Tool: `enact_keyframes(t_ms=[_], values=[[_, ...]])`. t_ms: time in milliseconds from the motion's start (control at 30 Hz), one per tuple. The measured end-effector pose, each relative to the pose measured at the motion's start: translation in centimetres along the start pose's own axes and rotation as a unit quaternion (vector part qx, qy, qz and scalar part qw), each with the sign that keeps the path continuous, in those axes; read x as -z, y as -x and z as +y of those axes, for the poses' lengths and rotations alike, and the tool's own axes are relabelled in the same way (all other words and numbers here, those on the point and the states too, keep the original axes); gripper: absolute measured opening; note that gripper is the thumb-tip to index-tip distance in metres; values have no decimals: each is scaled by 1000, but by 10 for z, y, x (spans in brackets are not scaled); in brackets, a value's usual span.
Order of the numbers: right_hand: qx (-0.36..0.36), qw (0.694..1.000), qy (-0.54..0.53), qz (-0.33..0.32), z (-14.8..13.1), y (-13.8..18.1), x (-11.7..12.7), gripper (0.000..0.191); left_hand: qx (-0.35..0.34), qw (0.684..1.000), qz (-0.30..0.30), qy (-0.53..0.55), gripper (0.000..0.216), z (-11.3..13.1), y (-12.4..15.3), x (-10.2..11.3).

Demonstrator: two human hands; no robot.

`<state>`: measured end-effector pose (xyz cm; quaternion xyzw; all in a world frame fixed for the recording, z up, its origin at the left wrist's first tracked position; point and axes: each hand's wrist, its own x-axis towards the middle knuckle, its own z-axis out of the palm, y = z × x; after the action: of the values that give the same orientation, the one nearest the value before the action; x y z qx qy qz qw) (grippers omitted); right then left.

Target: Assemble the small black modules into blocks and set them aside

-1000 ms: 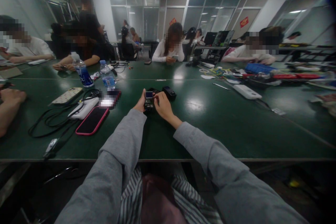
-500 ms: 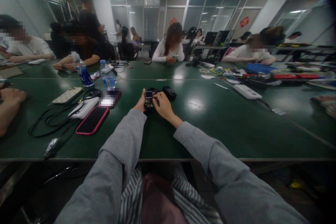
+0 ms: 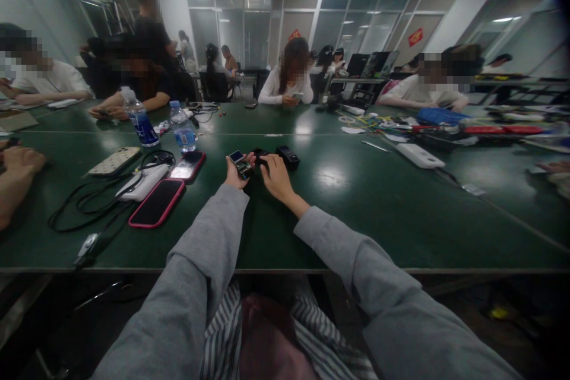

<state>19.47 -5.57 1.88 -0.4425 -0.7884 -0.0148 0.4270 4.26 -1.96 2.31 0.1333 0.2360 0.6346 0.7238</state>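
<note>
My left hand (image 3: 233, 177) is closed around a small circuit board with a little screen (image 3: 241, 164). The board lies tilted in the palm, its screen facing up and towards the left. Just right of it, my right hand (image 3: 276, 177) has its fingers stretched forward and the thumb apart. Its fingertips are at a small black part (image 3: 258, 154) on the table; whether they touch it I cannot make out. Behind the right hand sits a black boxy device (image 3: 287, 156) with a dark face on top.
On the green table (image 3: 374, 225) to the left are a pink-edged phone (image 3: 158, 203), a second phone (image 3: 189, 166), a white power bank (image 3: 143, 183) with black cables, and two water bottles (image 3: 182, 127). At right lies a white power strip (image 3: 420, 155). Other people sit around.
My left hand has shifted slightly left and tilted the board, which my right hand no longer touches. The right fingers have moved a little forward and right to the black part.
</note>
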Motion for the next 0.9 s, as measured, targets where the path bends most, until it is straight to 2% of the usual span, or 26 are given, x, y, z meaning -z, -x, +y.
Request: enact_keyframes(t_ms=[67, 233, 433, 600, 700, 800, 900], values=[[-3, 1000, 25, 4, 13, -2, 0, 41, 0, 1000, -3, 9, 62, 0, -1, 1], [-16, 995, 80, -63, 40, -3, -8, 49, 5, 1000, -3, 16, 61, 1, -2, 2], [-5, 982, 165, -93, 43, -20, -26, 49, 0, 1000, 1, 7, 61, 1, 1, -1], [-11, 984, 150, -92, 47, -27, -30, 49, -6, 1000, -4, -3, 62, 1, 2, -1], [-14, 994, 104, -22, 39, -27, -21, 43, -9, 1000, 0, -18, 63, 1, 0, 0], [-20, 998, 44, 41, 19, -25, -12, 42, -17, 1000, 1, -21, 65, 1, -4, 3], [-21, 999, -2, 27, -6, -19, -13, 43, -29, 999, 11, -26, 68, 2, -8, 6]])
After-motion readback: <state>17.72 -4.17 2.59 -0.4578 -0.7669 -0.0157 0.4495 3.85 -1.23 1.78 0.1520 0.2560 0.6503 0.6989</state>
